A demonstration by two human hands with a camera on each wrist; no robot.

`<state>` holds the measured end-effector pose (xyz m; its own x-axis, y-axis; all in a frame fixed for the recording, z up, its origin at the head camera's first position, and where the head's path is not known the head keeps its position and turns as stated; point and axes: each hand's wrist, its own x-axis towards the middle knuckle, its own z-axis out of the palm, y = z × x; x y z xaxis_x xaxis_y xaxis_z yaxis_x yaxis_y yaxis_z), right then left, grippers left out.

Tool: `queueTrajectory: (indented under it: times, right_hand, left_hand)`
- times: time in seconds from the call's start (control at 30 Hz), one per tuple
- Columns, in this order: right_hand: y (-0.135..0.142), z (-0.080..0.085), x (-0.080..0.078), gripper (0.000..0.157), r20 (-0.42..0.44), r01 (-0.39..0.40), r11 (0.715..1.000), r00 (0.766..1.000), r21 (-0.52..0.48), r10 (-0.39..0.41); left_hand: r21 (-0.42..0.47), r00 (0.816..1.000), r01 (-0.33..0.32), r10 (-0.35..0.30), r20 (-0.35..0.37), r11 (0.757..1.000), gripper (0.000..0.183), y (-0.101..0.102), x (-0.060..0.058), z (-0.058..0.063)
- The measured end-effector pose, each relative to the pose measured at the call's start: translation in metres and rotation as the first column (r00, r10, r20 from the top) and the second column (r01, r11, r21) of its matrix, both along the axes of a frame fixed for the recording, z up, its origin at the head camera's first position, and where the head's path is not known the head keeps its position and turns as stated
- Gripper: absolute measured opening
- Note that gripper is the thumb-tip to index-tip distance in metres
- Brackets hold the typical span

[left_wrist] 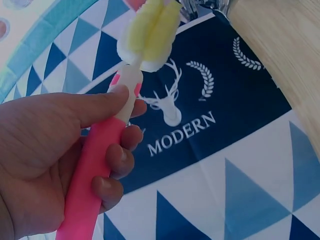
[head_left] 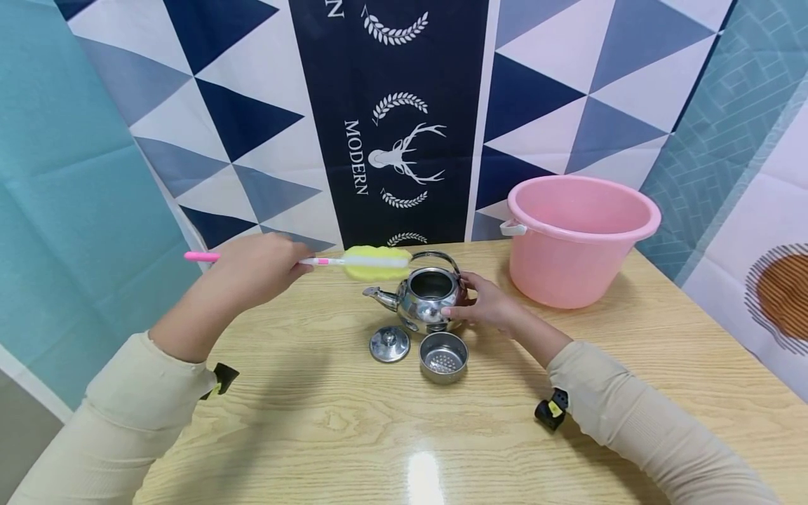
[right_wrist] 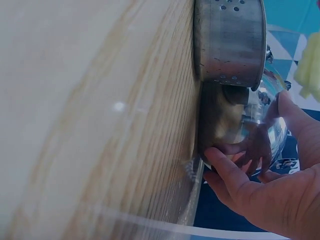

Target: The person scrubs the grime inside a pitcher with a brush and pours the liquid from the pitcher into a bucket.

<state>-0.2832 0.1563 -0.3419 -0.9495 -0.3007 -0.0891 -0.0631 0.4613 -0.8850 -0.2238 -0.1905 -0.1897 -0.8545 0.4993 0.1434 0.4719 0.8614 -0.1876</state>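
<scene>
My left hand point(head_left: 261, 270) grips the pink handle of a sponge bottle brush point(head_left: 377, 263), its fingers wrapped round the handle in the left wrist view. The yellow-and-white sponge head is held up beside the arched handle of a shiny metal teapot point(head_left: 413, 312). Lidless, the teapot stands upright with its spout to the left. My right hand point(head_left: 486, 303) holds the teapot's right side, thumb and fingers spread round the body in the right wrist view. In front of the teapot lie its round lid point(head_left: 389, 344) and a metal strainer basket point(head_left: 443, 358) with holes in its bottom.
A pink bucket point(head_left: 562, 259) with a white grip stands at the back right of the wooden table point(head_left: 328, 421). Behind the table hangs a patterned cloth point(head_left: 252, 140) with triangles and a deer motif.
</scene>
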Motion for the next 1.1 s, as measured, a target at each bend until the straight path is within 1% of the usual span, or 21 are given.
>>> queueTrajectory:
  times: [0.1,0.23,0.4,0.63,0.77,0.87,1.1]
  right_hand:
    - [-0.001,0.002,0.001,0.093,0.005,0.004,1.0,1.0,0.012,-0.004]
    - [-0.001,0.004,0.001,0.094,0.01,0.01,1.0,1.0,0.024,-0.01]
    - [0.0,0.005,0.002,0.094,0.01,0.011,0.999,1.0,0.034,-0.012]
    - [0.001,0.004,0.003,0.095,0.008,0.003,1.0,1.0,0.018,-0.003]
    - [0.001,0.003,0.003,0.095,0.015,0.005,1.0,1.0,0.005,-0.005]
    - [0.0,0.002,0.002,0.096,0.019,0.004,1.0,1.0,0.0,-0.004]
    - [-0.001,0.003,0.003,0.096,0.031,0.017,1.0,0.999,-0.003,-0.017]
  left_hand:
    - [-0.002,1.0,0.017,-0.017,0.017,1.0,0.015,0.009,-0.002,0.004]
    - [-0.03,0.999,0.03,-0.029,0.028,0.999,0.021,0.023,-0.004,0.005]
    - [-0.059,0.997,0.068,-0.066,0.033,0.996,0.019,0.035,-0.009,0.005]
    - [-0.141,0.995,0.099,-0.094,0.043,0.985,0.02,0.052,-0.015,0.006]
    - [-0.16,0.992,0.119,-0.113,0.051,0.98,0.02,0.06,-0.019,0.006]
    - [-0.165,0.992,0.122,-0.114,0.057,0.979,0.019,0.064,-0.022,0.007]
    - [-0.194,0.988,0.148,-0.138,0.064,0.97,0.016,0.075,-0.034,0.009]
